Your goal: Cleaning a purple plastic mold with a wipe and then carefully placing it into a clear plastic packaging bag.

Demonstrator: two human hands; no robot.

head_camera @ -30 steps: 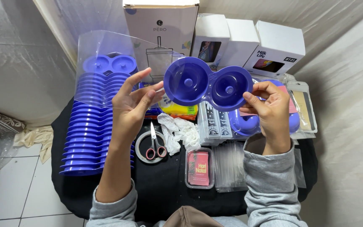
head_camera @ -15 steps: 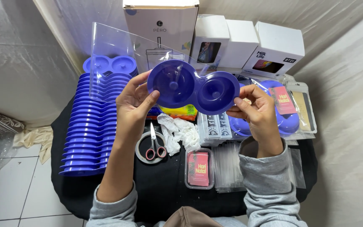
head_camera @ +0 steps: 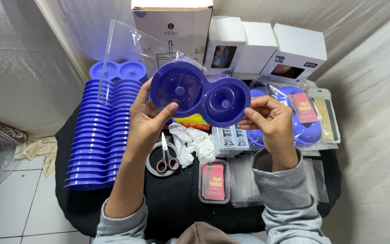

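Observation:
I hold a blue two-cup plastic tray (head_camera: pixel 201 94) up over the black table (head_camera: pixel 183 203). My left hand (head_camera: pixel 149 118) grips its left end together with a clear plastic bag (head_camera: pixel 127 58) that sticks up and to the left. The tray's left cup lies partly inside the bag's mouth. My right hand (head_camera: pixel 269 119) pinches the tray's right end. Below the hands lie scissors (head_camera: pixel 166 156) on a tape roll and crumpled white paper (head_camera: pixel 192 142).
A tall stack of the same blue trays (head_camera: pixel 98 140) fills the table's left side. White boxes (head_camera: pixel 258 47) stand at the back. Bagged blue trays (head_camera: pixel 305 122) lie at right, clear bags (head_camera: pixel 244 180) and a small box of red cards (head_camera: pixel 214 181) in front.
The tray and both hands have moved left and slightly down. The clear bag has come up around the tray's left cup.

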